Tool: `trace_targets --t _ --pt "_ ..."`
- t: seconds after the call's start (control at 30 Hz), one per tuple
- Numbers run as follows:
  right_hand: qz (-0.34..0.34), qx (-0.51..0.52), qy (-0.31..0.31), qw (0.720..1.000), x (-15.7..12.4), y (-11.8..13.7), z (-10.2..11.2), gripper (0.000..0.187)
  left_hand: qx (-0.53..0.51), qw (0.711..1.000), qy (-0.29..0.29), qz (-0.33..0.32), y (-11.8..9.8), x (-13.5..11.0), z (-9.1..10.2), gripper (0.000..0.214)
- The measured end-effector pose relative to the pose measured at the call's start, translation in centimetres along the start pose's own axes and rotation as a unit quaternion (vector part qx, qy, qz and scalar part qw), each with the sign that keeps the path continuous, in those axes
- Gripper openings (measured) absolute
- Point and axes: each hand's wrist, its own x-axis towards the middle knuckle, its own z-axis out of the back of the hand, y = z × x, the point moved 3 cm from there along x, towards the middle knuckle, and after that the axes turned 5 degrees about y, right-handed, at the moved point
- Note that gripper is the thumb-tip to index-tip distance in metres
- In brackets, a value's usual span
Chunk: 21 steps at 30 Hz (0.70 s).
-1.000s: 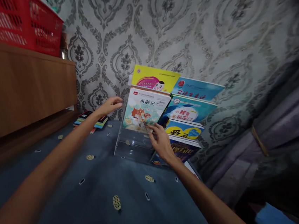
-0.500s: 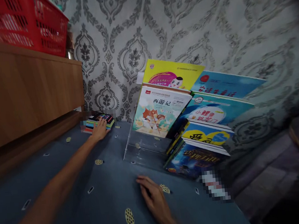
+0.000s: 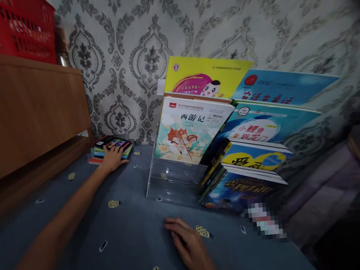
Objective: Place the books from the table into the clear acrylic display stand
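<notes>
My left hand [image 3: 112, 157] reaches far out and lies on a small stack of colourful books [image 3: 117, 144] against the wall, fingers curled over its near edge. My right hand [image 3: 186, 244] rests flat on the blue patterned cloth [image 3: 126, 238], fingers spread, holding nothing. A clear tiered stand [image 3: 171, 180] leans toward the wall with several children's books on it. A white book with an orange cartoon figure [image 3: 192, 129] sits in the left column, and a yellow book [image 3: 206, 77] stands behind it.
A wooden cabinet [image 3: 28, 111] rises at the left with a red basket [image 3: 10, 28] on top. Patterned grey wallpaper [image 3: 145, 40] backs the surface. The cloth's right edge drops off near a dark curtain [image 3: 346, 178].
My left hand left the top of the white book and went down to the stack at the left. My right hand drew back from the stand and came down on the cloth.
</notes>
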Motion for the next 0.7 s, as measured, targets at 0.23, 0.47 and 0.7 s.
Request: trace_targets --t 0.23,0.47,0.7 --pt "-0.002 0.009 0.005 1.000 -0.1 -0.3 -0.2 0.031 0.037 0.999 -0.003 -0.020 1.2 -2.4 0.8 0.041" --pt "0.004 0.006 0.000 1.000 0.0 -0.4 -0.4 0.030 0.046 0.999 0.015 -0.018 0.8 -4.6 0.7 0.046" --pt "0.000 0.022 0.018 1.000 0.4 0.0 -0.2 0.030 0.059 0.997 0.021 -0.036 0.3 -8.2 1.0 0.049"
